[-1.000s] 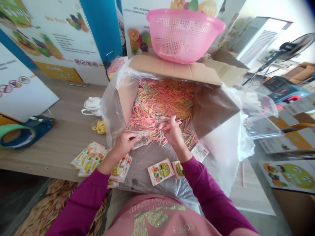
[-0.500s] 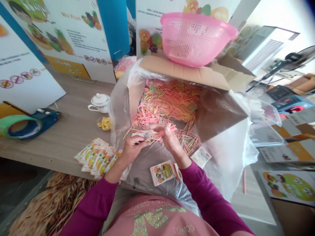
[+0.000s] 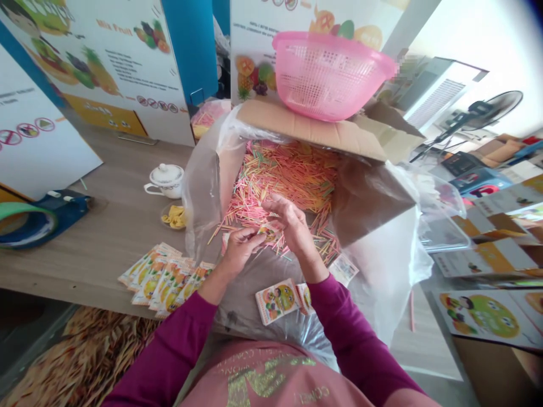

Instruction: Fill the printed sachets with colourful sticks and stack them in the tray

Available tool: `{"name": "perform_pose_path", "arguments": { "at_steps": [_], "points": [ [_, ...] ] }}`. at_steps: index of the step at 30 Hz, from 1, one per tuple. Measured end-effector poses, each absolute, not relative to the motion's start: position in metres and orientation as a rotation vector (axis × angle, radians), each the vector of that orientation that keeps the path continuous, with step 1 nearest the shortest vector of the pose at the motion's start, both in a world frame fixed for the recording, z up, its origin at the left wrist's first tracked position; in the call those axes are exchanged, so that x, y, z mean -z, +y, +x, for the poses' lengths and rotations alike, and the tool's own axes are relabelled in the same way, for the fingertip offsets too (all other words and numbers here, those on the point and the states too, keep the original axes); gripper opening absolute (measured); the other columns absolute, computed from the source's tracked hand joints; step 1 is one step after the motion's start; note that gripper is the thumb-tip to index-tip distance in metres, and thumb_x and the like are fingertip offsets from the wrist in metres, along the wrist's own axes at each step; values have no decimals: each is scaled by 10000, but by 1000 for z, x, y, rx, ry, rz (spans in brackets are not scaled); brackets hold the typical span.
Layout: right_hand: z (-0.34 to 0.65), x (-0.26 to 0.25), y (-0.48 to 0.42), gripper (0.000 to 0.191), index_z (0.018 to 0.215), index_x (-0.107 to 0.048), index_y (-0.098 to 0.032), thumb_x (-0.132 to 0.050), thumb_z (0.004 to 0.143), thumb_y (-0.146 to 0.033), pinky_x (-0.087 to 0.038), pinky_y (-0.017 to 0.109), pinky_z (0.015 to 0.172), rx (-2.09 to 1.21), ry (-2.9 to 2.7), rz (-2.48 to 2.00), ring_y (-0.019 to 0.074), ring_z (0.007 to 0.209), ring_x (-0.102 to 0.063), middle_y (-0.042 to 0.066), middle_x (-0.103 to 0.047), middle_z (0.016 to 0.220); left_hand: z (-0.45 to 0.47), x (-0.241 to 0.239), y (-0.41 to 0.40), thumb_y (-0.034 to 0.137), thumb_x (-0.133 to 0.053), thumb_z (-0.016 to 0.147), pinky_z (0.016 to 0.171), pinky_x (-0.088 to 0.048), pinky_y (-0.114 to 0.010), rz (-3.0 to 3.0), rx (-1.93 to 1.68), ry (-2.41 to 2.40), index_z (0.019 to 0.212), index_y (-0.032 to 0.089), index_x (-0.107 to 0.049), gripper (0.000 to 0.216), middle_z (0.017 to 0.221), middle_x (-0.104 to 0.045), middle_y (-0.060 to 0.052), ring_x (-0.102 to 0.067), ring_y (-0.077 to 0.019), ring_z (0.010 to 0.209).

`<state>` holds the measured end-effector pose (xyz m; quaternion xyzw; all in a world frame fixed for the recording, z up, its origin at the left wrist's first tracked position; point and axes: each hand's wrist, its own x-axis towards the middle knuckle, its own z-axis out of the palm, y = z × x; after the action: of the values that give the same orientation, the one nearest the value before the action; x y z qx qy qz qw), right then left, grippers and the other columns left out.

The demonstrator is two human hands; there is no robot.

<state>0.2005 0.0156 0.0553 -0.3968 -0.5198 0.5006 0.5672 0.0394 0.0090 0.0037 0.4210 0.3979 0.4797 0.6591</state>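
My left hand pinches a small printed packet between thumb and fingers, low over the near edge of a pile of thin candy-like sticks. My right hand is just right of the packet, fingers bent and apart, with no sticks visible in it; its palm side is partly hidden. The pink, yellow and green sticks lie in a plastic-lined carton tipped toward me. Near my right forearm lie a stack of flat printed packets and a pale packet.
Filled-looking packets fan out at the left table edge. Behind them stand a lidded white cup, a dish with yellow rubber bands and a tape dispenser. A pink basket sits above the carton flap.
The bunch of pink sticks seen in my right hand is no longer visible there. My right fingers have lifted and spread; the packet in my left hand has turned slightly.
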Motion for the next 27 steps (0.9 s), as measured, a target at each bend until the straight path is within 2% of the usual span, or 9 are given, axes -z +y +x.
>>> {"name": "perform_pose_path", "arguments": {
  "at_steps": [5,8,10,14,16,19,23,27],
  "points": [
    [207,-47,9,597,1259,-795,-261,-643,946,-745,-585,440,993,-1246,-1321,-991,279,1127,-752,86,-822,1128,53,-6,2,446,-962,659,811,-605,-352,985,-1075,819,906,173,-828,392,876,-808,-33,-733,-197,802],
    [201,-38,-4,524,1268,-790,-278,-627,989,-691,-584,432,1010,-1230,-1262,-967,257,1108,-757,72,-818,1136,57,1,-9,365,-962,651,821,-603,-354,1142,-1088,843,948,177,-820,379,901,-815,-40,-743,-221,847],
    [198,-36,-14,508,1318,-765,-296,-638,994,-666,-590,432,1006,-1264,-1249,-904,253,1110,-754,68,-806,1193,54,8,-16,364,-931,709,786,-603,-344,1278,-1138,896,923,186,-806,305,869,-808,-38,-740,-216,812],
    [207,-37,-34,608,1399,-709,-322,-763,895,-659,-570,480,1065,-1258,-1254,-844,281,1191,-715,68,-758,1337,36,16,-24,338,-841,859,715,-588,-307,1614,-1361,972,881,208,-783,144,828,-793,-34,-730,-184,750],
    [216,-38,-43,606,1382,-720,-330,-835,846,-587,-530,500,1121,-1206,-1307,-895,297,1256,-681,61,-743,1369,26,16,-25,307,-817,898,716,-590,-307,1745,-1470,941,887,212,-777,104,818,-788,-38,-735,-182,754],
    [224,-41,-56,506,1331,-753,-331,-856,843,-418,-476,504,1170,-1121,-1476,-1007,299,1311,-648,50,-741,1364,16,13,-26,272,-749,963,747,-603,-327,1873,-1554,873,902,212,-770,88,815,-791,-51,-746,-188,778],
    [216,-53,-67,385,1261,-779,-308,-810,877,-311,-505,493,1126,-905,-1651,-1050,284,1248,-675,58,-760,1298,13,7,-31,254,-740,970,719,-591,-318,1901,-1556,855,889,210,-759,94,793,-786,-46,-734,-179,747],
    [206,-73,-69,121,997,-814,-295,-716,930,-271,-488,542,1123,-645,-1806,-1021,312,1280,-643,49,-746,1333,9,1,-38,295,-745,956,732,-574,-340,1831,-1456,899,853,225,-765,126,776,-773,-41,-716,-193,748]
  ]
}}
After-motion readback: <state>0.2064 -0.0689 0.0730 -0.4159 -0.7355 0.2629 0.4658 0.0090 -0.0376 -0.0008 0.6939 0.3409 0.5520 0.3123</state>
